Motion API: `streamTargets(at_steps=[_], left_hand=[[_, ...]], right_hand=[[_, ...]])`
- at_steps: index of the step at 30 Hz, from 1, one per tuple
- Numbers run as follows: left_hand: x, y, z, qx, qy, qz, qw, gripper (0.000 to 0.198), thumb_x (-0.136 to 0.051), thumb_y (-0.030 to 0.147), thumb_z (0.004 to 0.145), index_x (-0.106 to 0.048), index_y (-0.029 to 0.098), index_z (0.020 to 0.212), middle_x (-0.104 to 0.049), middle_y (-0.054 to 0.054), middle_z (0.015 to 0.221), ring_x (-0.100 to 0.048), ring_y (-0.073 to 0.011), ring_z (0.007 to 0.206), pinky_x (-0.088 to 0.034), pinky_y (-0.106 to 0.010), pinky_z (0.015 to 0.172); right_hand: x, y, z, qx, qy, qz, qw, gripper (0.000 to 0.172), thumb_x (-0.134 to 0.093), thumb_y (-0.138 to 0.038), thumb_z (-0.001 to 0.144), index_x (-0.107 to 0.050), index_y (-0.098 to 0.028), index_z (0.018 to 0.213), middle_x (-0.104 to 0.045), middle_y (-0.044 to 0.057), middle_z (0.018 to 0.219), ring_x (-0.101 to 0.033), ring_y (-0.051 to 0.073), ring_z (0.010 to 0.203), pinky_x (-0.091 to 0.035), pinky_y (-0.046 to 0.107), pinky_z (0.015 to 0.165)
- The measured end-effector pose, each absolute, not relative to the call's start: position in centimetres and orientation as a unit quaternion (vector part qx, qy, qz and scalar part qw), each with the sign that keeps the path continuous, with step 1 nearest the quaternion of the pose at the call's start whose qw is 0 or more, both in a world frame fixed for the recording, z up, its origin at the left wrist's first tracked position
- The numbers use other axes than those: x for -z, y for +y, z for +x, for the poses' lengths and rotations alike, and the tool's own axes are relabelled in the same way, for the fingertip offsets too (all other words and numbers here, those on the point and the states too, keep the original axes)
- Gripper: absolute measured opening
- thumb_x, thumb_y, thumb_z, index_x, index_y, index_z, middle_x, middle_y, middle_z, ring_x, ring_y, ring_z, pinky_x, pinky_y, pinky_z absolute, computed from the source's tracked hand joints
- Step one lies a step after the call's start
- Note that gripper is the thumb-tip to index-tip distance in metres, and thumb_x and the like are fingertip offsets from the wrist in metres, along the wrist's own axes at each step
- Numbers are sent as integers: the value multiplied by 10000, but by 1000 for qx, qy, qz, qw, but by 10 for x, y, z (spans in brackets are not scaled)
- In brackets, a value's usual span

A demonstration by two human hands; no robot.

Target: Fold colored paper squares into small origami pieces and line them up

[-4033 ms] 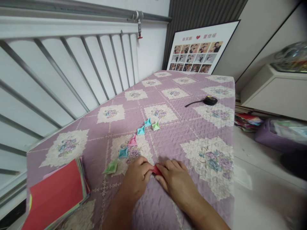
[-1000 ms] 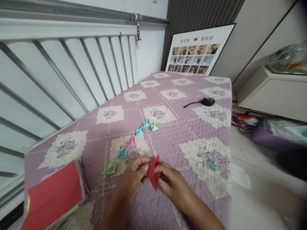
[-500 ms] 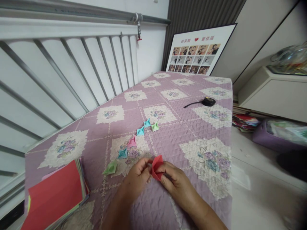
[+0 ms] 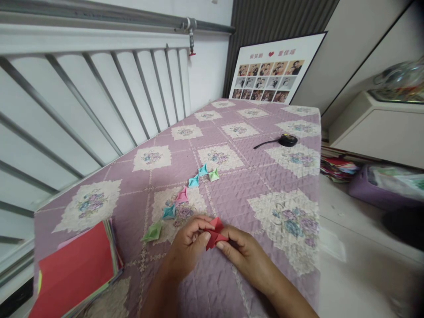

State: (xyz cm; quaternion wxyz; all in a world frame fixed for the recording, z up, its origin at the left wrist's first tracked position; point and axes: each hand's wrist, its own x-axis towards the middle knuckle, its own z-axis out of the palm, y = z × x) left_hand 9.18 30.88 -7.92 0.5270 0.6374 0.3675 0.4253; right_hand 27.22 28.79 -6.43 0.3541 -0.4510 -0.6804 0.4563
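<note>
Since half a second ago, your left thumb is moving onto the front of the red paper, which is now showing a corner pointing right. Both hands are gripping it: your left hand is pinching its left side between thumb and fingers, and your right hand is pinching that right corner. You are holding the paper over the near part of the worktop. Near your left hand a row of folded pieces, green, blue and pink, is running away from you. Further left, a paper stack is lying, red sheet uppermost; a tape measure is resting well apart, toward the far right.
</note>
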Motion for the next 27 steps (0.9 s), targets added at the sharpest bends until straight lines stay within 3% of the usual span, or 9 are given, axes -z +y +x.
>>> streamTargets(at_steps=[3,6,11,15,18,22,27], left_hand=[[79,309,93,-426,369,618,548,77,-528,214,845,-599,189,829,-596,-46,1018,-551,-182,969,-412,-311,863],[81,309,96,-404,403,605,556,117,-559,237,817,-548,181,715,-593,-13,856,-540,-153,821,-404,-272,764],[94,308,101,-368,497,573,538,95,-573,242,774,-534,188,706,-473,52,617,-420,-106,596,-330,-231,596],[96,308,105,-375,526,548,531,68,-568,219,754,-512,196,720,-467,59,616,-410,-104,585,-319,-223,572],[91,308,108,-398,518,531,539,66,-563,197,749,-497,199,753,-512,48,667,-457,-109,620,-349,-222,599],[87,307,110,-419,470,507,588,181,-565,184,759,-493,202,924,-593,17,791,-543,-127,709,-399,-240,668],[89,304,110,-379,460,530,603,318,-578,196,772,-489,205,1077,-512,50,717,-488,-103,633,-374,-224,613]], right_hand=[[65,288,273,-464,-665,-454,370,239,-492,-365,918,-602,-204,780,-591,-9,764,-541,134,734,-423,235,698],[68,289,272,-447,-648,-483,382,304,-484,-397,912,-570,-199,698,-551,-12,712,-518,135,695,-412,242,668],[77,290,266,-455,-583,-536,406,264,-538,-408,848,-550,-204,681,-515,-26,643,-480,131,621,-381,239,585],[81,291,260,-469,-542,-546,434,216,-578,-365,796,-491,-211,672,-480,-47,619,-451,113,587,-362,230,557],[82,292,257,-489,-520,-539,446,164,-597,-348,776,-512,-215,821,-505,-58,631,-474,117,595,-383,238,577],[80,293,258,-524,-492,-543,434,413,-629,-411,759,-514,-197,1093,-496,-80,591,-477,121,561,-394,251,575],[73,292,259,-566,-481,-520,422,303,-612,-487,791,-607,-186,822,-589,-22,690,-527,123,632,-416,252,616]])
